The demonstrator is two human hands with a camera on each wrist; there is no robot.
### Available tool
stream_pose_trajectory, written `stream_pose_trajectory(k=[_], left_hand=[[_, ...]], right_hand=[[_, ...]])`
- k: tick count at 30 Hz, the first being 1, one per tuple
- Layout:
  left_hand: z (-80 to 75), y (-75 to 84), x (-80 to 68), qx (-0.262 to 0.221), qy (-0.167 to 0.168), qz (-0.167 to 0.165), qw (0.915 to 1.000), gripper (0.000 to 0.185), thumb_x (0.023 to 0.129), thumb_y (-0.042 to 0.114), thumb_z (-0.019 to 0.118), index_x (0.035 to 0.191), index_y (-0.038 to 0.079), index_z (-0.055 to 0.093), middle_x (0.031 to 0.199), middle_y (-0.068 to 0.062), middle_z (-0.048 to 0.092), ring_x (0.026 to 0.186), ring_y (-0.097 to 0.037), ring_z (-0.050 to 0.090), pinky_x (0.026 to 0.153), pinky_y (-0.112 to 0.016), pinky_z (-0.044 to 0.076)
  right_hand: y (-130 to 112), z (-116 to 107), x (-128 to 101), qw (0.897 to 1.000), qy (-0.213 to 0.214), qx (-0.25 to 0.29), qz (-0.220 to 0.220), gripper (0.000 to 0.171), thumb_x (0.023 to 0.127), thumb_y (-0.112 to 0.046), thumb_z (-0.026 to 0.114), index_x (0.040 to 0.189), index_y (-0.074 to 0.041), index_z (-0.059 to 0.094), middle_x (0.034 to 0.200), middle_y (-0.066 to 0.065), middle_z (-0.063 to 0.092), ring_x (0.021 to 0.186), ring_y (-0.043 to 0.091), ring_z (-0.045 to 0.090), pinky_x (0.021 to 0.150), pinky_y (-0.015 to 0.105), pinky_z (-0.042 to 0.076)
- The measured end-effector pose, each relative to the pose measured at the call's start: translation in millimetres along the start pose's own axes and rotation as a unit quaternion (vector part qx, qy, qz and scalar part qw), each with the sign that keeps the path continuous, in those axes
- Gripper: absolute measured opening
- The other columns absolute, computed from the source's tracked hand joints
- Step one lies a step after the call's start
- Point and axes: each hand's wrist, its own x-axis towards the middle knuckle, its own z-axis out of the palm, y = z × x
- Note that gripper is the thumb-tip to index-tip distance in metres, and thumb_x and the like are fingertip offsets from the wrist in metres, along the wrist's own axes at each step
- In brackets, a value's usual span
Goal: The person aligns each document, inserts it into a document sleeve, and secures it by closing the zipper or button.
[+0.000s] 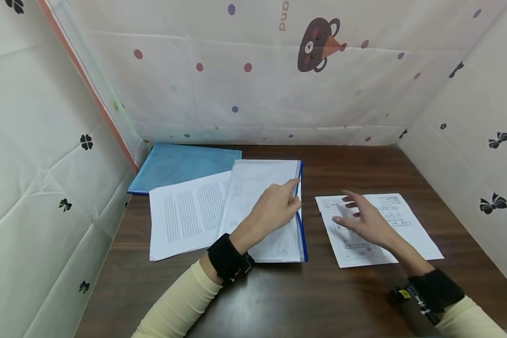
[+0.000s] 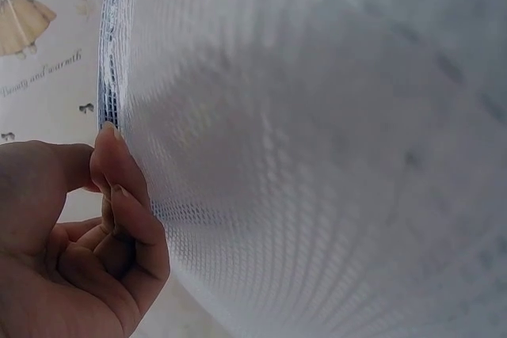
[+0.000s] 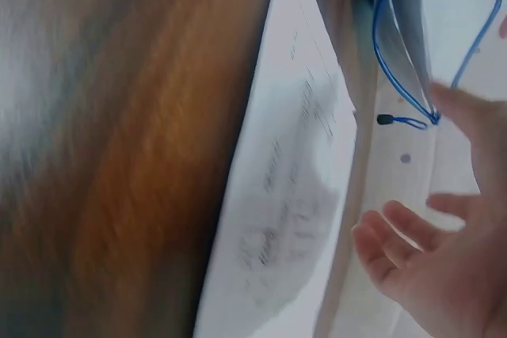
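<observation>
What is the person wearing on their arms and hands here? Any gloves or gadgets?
No gloves: both hands are bare. The left hand and right hand come out of pale cream-yellow long sleeves. Each wrist carries a broad black band; the right wrist's band has a dark device beside it with a small yellow mark. No rings or cables are visible.

Two zip pouches lie on the table [image 1: 363, 300]: one clear mesh pouch with blue trim [image 1: 274, 206] and one blue pouch [image 1: 181, 164]. There are two lots of printed paper: one stack of text pages [image 1: 181, 220] and one sheet with diagrams [image 1: 405, 225]. Two hands are present, one left hand [image 1: 274, 209] and one right hand [image 1: 363, 220], each wrist carrying one black strap.
</observation>
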Motion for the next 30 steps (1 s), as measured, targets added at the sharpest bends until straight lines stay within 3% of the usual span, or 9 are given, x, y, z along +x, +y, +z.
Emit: stream_pose_trajectory(k=[6,10,16,22,30], left_hand=[[-0.5,-0.8,0.3,0.003,-0.003,-0.002,1.0000,0.048,0.104,0.008,0.057,0.151,-0.001,0.054,0.047,0.008,0.045,0.037,-0.003,0.033,0.040,-0.017,0.022],[-0.2,-1.1,-0.8,0.010,-0.010,-0.002,0.9999,0.047,0.104,0.009,0.057,0.151,0.000,0.055,0.046,0.008,0.044,0.037,-0.002,0.032,0.040,-0.017,0.021],[0.2,-2.3,-1.7,0.010,-0.013,0.000,0.9999,0.047,0.104,0.009,0.057,0.150,0.001,0.057,0.046,0.009,0.042,0.037,-0.001,0.030,0.039,-0.016,0.019],[-0.3,-3.5,-0.9,0.008,-0.017,-0.004,0.9998,0.046,0.104,0.009,0.058,0.149,0.003,0.058,0.046,0.010,0.041,0.037,-0.001,0.029,0.040,-0.016,0.019],[-1.2,-6.3,0.8,0.007,-0.035,-0.008,0.9993,0.047,0.104,0.009,0.057,0.151,0.005,0.057,0.047,0.010,0.037,0.038,-0.002,0.027,0.041,-0.016,0.019]], right_hand=[[-1.1,-11.8,-3.3,0.993,-0.049,-0.108,-0.012,0.120,0.082,-0.066,0.084,0.169,-0.008,0.023,0.166,0.032,0.029,0.148,0.059,0.030,0.109,0.079,0.031],[-3.4,-16.3,-13.2,0.985,-0.055,-0.159,-0.036,0.129,0.076,-0.076,0.081,0.169,-0.011,0.022,0.166,0.031,0.029,0.146,0.059,0.032,0.107,0.080,0.033],[-0.7,-26.0,-29.2,0.972,-0.052,-0.216,-0.072,0.130,0.074,-0.077,0.082,0.168,-0.006,0.026,0.165,0.031,0.030,0.142,0.060,0.037,0.104,0.080,0.034],[11.6,-34.2,-43.4,0.951,-0.078,-0.294,-0.044,0.134,0.069,-0.089,0.074,0.166,-0.007,0.031,0.165,0.032,0.031,0.140,0.064,0.037,0.104,0.080,0.035],[42.4,-46.3,-55.7,0.940,-0.112,-0.322,0.012,0.140,0.058,-0.094,0.074,0.157,-0.002,0.041,0.154,0.040,0.040,0.135,0.067,0.040,0.105,0.081,0.031]])
